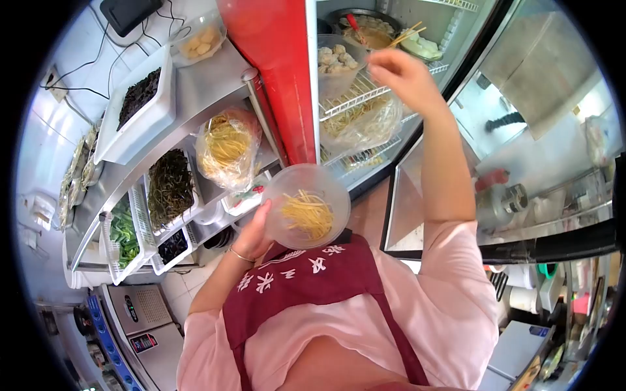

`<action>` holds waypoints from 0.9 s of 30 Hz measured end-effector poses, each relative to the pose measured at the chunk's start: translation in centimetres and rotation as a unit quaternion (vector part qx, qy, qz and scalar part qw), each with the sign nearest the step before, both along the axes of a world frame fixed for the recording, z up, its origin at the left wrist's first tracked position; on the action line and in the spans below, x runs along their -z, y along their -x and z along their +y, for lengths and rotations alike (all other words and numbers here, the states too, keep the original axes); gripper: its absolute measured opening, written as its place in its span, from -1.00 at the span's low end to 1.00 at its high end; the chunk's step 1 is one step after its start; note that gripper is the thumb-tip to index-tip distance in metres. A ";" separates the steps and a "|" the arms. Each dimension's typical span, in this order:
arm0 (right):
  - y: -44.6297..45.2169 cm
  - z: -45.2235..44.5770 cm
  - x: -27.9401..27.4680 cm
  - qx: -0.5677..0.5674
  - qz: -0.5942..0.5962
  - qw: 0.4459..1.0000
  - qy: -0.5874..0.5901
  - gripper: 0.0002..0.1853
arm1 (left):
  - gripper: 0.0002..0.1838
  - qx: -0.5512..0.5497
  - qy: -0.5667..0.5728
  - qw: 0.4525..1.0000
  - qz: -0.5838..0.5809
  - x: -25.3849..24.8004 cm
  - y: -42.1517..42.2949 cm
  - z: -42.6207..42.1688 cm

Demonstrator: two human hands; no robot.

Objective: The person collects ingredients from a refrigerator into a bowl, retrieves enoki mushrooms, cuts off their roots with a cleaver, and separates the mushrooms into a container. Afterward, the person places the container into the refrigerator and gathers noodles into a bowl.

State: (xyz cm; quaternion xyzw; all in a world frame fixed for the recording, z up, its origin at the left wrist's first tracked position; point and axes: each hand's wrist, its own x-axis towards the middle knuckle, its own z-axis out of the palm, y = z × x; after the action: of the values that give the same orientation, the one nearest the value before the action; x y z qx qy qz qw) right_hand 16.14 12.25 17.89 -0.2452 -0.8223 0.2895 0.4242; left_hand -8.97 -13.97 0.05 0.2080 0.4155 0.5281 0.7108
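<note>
My left hand (253,236) grips the side of a round translucent plastic bowl (277,189) in front of my chest. Pale yellow strips (308,214), which look like noodles or shredded tofu skin, lie in it. My right hand (399,70) reaches into the open refrigerator, slightly blurred, its fingers loosely bent and apart with nothing visible in them. Just left of its fingertips is a clear tub (336,81) of pale balls or dumplings (336,60). Behind the hand, chopsticks (407,34) lean near a dark basin (339,17) holding a red-handled utensil (354,25).
The glass refrigerator door (521,163) stands open at right. Bagged strips (365,124) lie on a lower refrigerator shelf. On the left are a metal shelf (215,75), a white tray of dark food (140,133), bagged noodles (225,146) and a basket of greens (124,238).
</note>
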 end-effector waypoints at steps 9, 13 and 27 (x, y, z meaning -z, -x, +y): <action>10.5 8.2 -2.3 -0.056 -0.431 0.897 -0.078 -0.54 | -0.44 0.024 0.024 0.999 -0.001 -3.4 -6.4 4.7; 11.2 6.8 -2.1 0.012 -0.469 0.865 -0.179 -0.51 | -0.43 0.025 -0.005 1.000 -0.002 -3.6 -7.8 5.7; 5.8 7.8 -4.7 -0.100 -0.182 0.977 0.051 -0.69 | -0.41 -0.003 -0.039 0.999 0.010 -4.8 -9.7 9.1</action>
State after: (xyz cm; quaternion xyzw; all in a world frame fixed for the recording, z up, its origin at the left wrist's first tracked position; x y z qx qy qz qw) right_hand 10.30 20.07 22.63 -0.2318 -0.8902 0.3227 0.2231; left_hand 0.68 -4.87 4.89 0.2392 0.4021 0.5443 0.6963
